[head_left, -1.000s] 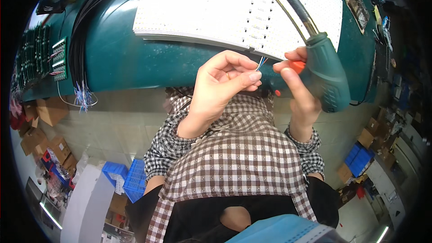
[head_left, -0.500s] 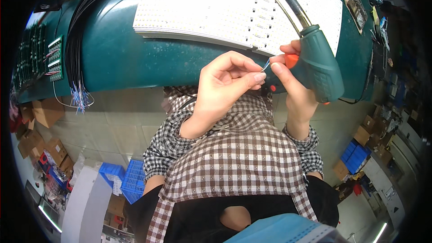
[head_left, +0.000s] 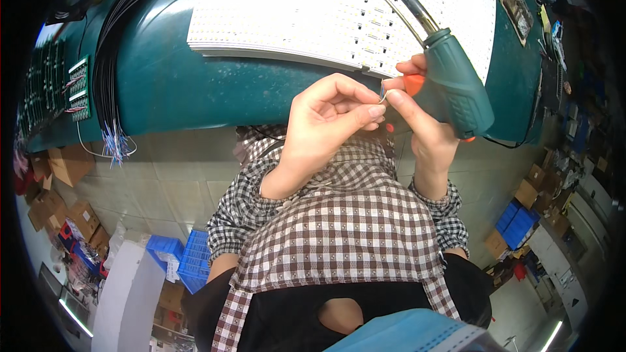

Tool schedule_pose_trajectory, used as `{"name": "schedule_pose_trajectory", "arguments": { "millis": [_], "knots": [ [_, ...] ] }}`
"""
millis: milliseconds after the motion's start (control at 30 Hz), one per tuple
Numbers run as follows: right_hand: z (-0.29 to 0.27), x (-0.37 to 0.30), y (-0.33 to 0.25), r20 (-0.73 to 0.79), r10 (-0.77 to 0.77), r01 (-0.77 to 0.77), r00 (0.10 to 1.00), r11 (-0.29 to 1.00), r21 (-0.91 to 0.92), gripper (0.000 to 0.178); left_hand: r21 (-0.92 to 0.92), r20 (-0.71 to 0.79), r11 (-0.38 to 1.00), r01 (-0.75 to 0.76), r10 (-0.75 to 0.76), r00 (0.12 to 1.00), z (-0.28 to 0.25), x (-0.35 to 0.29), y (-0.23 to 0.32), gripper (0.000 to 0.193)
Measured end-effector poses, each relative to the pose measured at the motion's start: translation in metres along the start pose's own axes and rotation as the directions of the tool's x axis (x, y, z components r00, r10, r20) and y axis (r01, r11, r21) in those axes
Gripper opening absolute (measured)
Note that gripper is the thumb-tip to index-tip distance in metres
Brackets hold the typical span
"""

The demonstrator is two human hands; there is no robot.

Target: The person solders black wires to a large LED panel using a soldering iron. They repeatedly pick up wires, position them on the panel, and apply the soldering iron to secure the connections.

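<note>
Between the thumb and fingers of my left hand [head_left: 323,117] a few thin wires [head_left: 383,94] are pinched, white and bluish strands. Just to the right, the thumb and forefinger of my right hand [head_left: 427,132] close on the free ends of these wires. Cradled in that same right hand is a green soldering gun [head_left: 462,88] with an orange trigger, its metal tube and dark tip slanting away over the boards. A stack of white LED boards [head_left: 280,10], dotted with small components, lies on the green bench beyond my hands. The gun's tip touches nothing that I can make out.
A bundle of black cables [head_left: 107,72] with stripped coloured ends hangs over the edge of the green bench [head_left: 195,91] on the left. Beside it are small green circuit boards [head_left: 79,88]. A worn metal-and-plastic piece [head_left: 515,10] lies at the far right. Blue crates [head_left: 194,262] stand below.
The soldering gun has shifted slightly left with my right hand. The right fingertips have come closer to the left ones, and the wires now stand at a different angle.
</note>
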State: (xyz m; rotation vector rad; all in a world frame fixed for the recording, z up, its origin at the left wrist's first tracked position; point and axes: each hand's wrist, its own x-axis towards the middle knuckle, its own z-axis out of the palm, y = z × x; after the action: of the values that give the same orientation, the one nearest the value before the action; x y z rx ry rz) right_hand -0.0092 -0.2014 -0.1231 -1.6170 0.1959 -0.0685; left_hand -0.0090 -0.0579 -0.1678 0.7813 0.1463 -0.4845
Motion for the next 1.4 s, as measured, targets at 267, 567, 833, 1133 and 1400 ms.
{"name": "schedule_pose_trajectory", "arguments": {
  "millis": [267,567,833,1133,1400],
  "knots": [
    [-0.002,0.003,0.005,0.026,-0.001,0.000,1.000,0.999,0.054,0.048,-0.015,0.025,1.000,0.023,-0.023,0.999,-0.002,0.000,0.000,0.013],
    [-0.006,0.004,0.006,0.035,-0.016,0.013,0.999,0.995,0.103,0.046,-0.055,0.024,0.998,0.043,-0.042,0.999,-0.002,-0.001,-0.001,0.013],
    [-0.001,0.003,0.004,0.035,-0.049,0.048,0.998,0.999,0.019,0.041,0.014,-0.006,0.999,-0.032,0.032,0.999,0.000,-0.001,-0.002,0.013],
    [0.002,0.003,0.006,0.020,-0.092,0.092,0.996,0.996,0.011,0.038,-0.019,0.011,0.986,0.165,-0.164,0.986,0.001,-0.002,0.005,0.025],
    [0.004,0.004,0.009,0.006,-0.083,0.083,0.997,0.996,0.039,0.037,-0.125,0.031,0.950,0.287,-0.285,0.958,-0.001,-0.001,0.011,0.016]
  ]
}}
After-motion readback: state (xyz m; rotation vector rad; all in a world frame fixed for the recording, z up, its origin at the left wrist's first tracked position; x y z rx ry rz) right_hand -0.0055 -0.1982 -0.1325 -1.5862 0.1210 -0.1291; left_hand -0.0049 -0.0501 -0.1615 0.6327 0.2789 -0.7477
